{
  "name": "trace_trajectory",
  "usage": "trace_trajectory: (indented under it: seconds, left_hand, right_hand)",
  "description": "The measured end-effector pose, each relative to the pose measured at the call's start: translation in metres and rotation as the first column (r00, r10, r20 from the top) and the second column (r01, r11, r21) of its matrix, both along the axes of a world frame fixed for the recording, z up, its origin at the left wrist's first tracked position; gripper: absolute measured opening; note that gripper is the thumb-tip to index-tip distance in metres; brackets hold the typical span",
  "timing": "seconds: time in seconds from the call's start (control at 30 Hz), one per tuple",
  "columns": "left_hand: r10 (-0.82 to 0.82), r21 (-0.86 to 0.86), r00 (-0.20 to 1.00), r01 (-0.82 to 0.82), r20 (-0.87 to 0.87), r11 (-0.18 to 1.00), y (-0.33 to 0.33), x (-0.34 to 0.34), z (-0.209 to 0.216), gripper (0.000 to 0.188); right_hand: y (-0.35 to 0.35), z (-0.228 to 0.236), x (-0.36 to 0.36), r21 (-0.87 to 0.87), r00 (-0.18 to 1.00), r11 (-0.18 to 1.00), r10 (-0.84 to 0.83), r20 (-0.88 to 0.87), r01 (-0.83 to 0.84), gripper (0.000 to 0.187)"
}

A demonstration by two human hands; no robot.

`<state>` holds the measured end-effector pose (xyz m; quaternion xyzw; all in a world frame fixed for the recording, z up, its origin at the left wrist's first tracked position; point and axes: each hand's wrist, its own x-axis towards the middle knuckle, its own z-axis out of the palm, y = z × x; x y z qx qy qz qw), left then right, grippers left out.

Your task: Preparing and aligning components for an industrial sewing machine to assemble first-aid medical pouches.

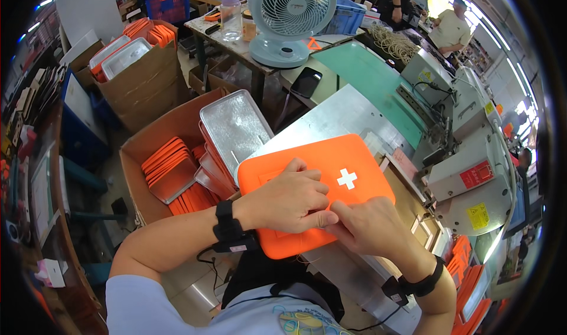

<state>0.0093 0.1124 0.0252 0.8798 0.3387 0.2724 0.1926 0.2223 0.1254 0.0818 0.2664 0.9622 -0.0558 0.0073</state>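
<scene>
In front of me lies an orange first-aid case (313, 158) with rounded corners and a white cross on its face. It is tilted across the metal worktable's edge. My left hand (295, 199) rests over the middle of the case with bent fingers, its thumb reaching toward the right hand. Close against it, my right hand (369, 223) is curled over the case's lower right part. The fingertips of both hands almost meet, and whatever they pinch between them is hidden. Both wrists wear black straps with small boxes and cables.
Left of the case stands a cardboard box (133, 175) of orange case shells and silvery trays (236, 125). A second filled carton (142, 87) is behind it. A fan (292, 10), bottle (230, 19) and phone (307, 82) sit ahead. Grey machine (466, 175) stands right; people work beyond.
</scene>
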Motion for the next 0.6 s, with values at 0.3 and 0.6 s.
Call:
trace_trajectory:
  seconds: [0.3,0.6]
  left_hand:
    - [-0.035,-0.048,0.999,0.036,0.034,0.998,0.0024,-0.0026,-0.0002,0.048]
    - [-0.033,-0.055,0.998,0.036,0.053,0.998,0.0019,-0.0035,-0.0003,0.051]
  right_hand:
    - [0.008,-0.0076,0.0074,-0.025,0.997,0.999,0.046,-0.059,-0.048,0.029]
    - [0.0018,-0.0026,0.0003,-0.014,0.997,0.999,0.047,-0.06,-0.048,0.031]
